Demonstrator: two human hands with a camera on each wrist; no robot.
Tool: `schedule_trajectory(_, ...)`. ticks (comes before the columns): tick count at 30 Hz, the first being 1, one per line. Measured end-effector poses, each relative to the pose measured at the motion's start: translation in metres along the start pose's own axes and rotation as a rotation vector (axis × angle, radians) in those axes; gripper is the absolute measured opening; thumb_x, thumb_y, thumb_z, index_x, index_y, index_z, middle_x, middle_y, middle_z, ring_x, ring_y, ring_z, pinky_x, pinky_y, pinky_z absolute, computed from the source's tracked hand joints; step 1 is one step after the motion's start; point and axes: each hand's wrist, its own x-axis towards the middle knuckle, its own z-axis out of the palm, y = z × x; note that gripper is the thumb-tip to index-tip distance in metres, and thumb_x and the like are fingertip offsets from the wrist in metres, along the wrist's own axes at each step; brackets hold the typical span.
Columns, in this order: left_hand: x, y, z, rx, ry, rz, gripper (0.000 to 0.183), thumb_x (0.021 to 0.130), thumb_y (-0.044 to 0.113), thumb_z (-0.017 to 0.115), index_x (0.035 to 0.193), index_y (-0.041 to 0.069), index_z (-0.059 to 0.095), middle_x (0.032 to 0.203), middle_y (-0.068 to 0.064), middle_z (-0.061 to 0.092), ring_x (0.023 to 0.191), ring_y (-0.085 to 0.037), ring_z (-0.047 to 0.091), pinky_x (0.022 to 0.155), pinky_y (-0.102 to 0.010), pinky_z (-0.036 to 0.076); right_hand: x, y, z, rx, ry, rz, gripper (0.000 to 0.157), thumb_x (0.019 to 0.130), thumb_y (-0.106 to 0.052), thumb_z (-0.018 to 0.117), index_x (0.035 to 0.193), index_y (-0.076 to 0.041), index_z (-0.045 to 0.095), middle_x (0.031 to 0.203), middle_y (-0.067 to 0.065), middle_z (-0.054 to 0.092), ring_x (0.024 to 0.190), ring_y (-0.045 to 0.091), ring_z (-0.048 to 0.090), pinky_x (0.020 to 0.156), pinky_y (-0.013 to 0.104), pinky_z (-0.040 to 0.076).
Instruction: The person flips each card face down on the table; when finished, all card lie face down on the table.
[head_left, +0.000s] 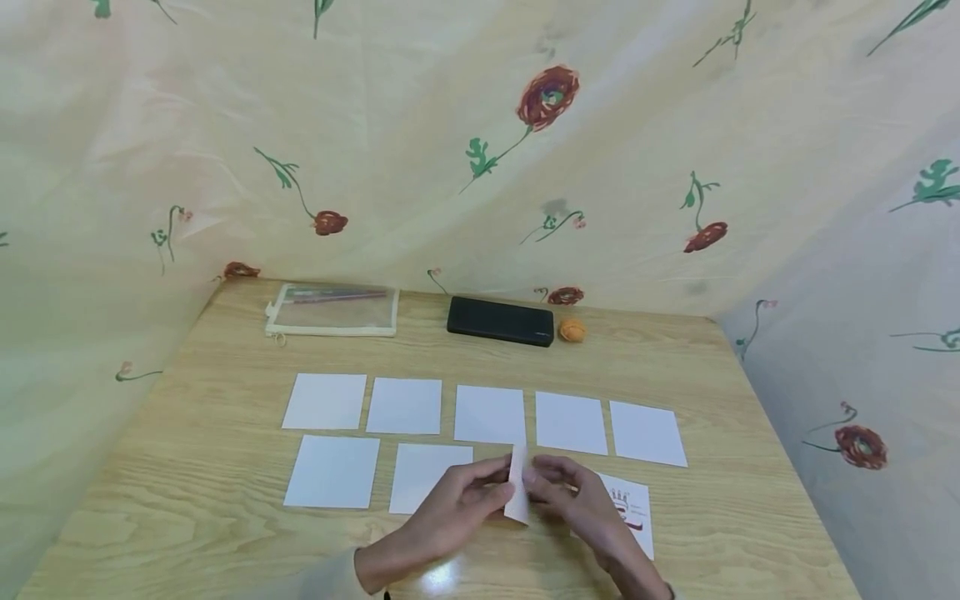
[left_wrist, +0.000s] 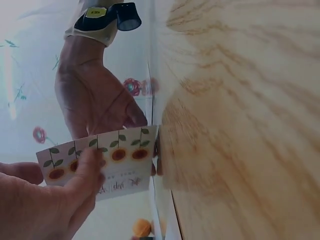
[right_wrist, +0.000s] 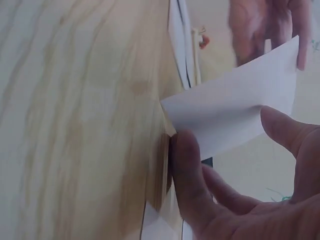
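My hands hold a small square card (head_left: pixel 519 487) on edge over the table. Sunflowers and lettering cover the face of this card (left_wrist: pixel 120 155) toward my left hand; its other face (right_wrist: pixel 230 105) is plain white. My left hand (head_left: pixel 453 508) grips it from the left, its thumb blurred across the flowers. From the right, my right hand (head_left: pixel 581 500) holds it, thumb against the white face and a finger at the lower corner. Partly under the right forearm lies a printed card (head_left: pixel 633 521) with a red design. Behind the left hand is a white card (head_left: pixel 427 475).
Several white cards (head_left: pixel 490 414) lie in two rows on the wooden table (head_left: pixel 187 467). At the back are a clear zip pouch (head_left: pixel 333 310), a black case (head_left: pixel 500 321) and a small orange ball-like thing (head_left: pixel 572 330). Flowered cloth (head_left: pixel 420 150) hangs around the table.
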Motion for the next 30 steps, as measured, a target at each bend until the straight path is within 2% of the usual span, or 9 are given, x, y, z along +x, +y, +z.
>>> schedule_trajectory(5,0.000,0.001,-0.003,0.006,0.073,0.023,0.052,0.107,0.017,0.060,0.155,0.003,0.047,0.138,-0.022,0.063,0.124,-0.033,0.067,0.094,-0.024,0.060,0.001,0.000,-0.004,-0.031,0.118,0.013,0.049,0.095,-0.026,0.078,0.134,0.000,0.063,0.116,0.014,0.069,0.090,0.020,0.072,0.075,0.029,0.062)
schedule_trajectory(10,0.002,0.001,-0.007,0.028,0.169,0.012,0.060,0.101,0.010,0.067,0.156,0.012,0.047,0.125,-0.021,0.064,0.100,-0.018,0.073,0.079,-0.025,0.062,0.004,0.002,-0.011,-0.027,0.161,0.038,0.050,0.093,-0.020,0.080,0.134,0.001,0.061,0.112,0.012,0.066,0.082,0.019,0.069,0.068,0.031,0.061)
schedule_trajectory(14,0.002,0.000,-0.011,0.086,0.209,-0.007,0.062,0.098,0.008,0.070,0.156,0.013,0.048,0.121,-0.019,0.062,0.085,-0.009,0.072,0.069,-0.023,0.058,0.006,0.004,-0.017,-0.010,0.190,0.065,0.050,0.092,-0.015,0.081,0.133,0.002,0.059,0.109,0.009,0.065,0.077,0.017,0.067,0.064,0.031,0.059)
schedule_trajectory(16,0.003,0.000,-0.013,0.113,0.200,-0.010,0.062,0.097,0.008,0.071,0.155,0.010,0.049,0.121,-0.019,0.061,0.082,-0.009,0.071,0.066,-0.023,0.057,0.006,0.004,-0.019,-0.010,0.202,0.075,0.049,0.092,-0.013,0.081,0.133,0.002,0.059,0.108,0.008,0.065,0.076,0.016,0.066,0.064,0.030,0.059)
schedule_trajectory(19,0.004,-0.001,-0.016,0.145,0.170,-0.007,0.060,0.097,0.009,0.071,0.153,0.004,0.050,0.121,-0.020,0.061,0.088,-0.012,0.072,0.069,-0.026,0.060,0.007,0.006,-0.022,-0.026,0.214,0.077,0.048,0.091,-0.011,0.081,0.132,0.002,0.059,0.106,0.008,0.065,0.075,0.014,0.065,0.063,0.029,0.058)
schedule_trajectory(24,0.004,-0.002,-0.020,0.234,0.113,-0.007,0.057,0.102,0.017,0.067,0.151,-0.007,0.048,0.121,-0.018,0.062,0.109,-0.031,0.073,0.083,-0.030,0.064,0.007,0.009,-0.024,-0.060,0.226,0.083,0.047,0.091,-0.010,0.081,0.131,0.001,0.061,0.105,0.007,0.065,0.075,0.013,0.066,0.061,0.028,0.056)
schedule_trajectory(26,0.003,-0.002,-0.021,0.266,0.095,-0.009,0.057,0.104,0.019,0.064,0.149,-0.010,0.047,0.121,-0.017,0.062,0.112,-0.036,0.072,0.088,-0.032,0.064,0.007,0.010,-0.025,-0.081,0.234,0.081,0.045,0.091,-0.011,0.081,0.131,0.000,0.062,0.106,0.007,0.065,0.076,0.012,0.066,0.060,0.027,0.056)
schedule_trajectory(30,0.001,-0.003,-0.020,0.310,0.083,-0.025,0.057,0.106,0.023,0.061,0.148,-0.012,0.047,0.124,-0.016,0.062,0.110,-0.035,0.072,0.089,-0.032,0.063,0.007,0.009,-0.027,-0.109,0.241,0.070,0.042,0.091,-0.009,0.081,0.128,0.000,0.064,0.106,0.008,0.066,0.077,0.014,0.065,0.060,0.026,0.057)
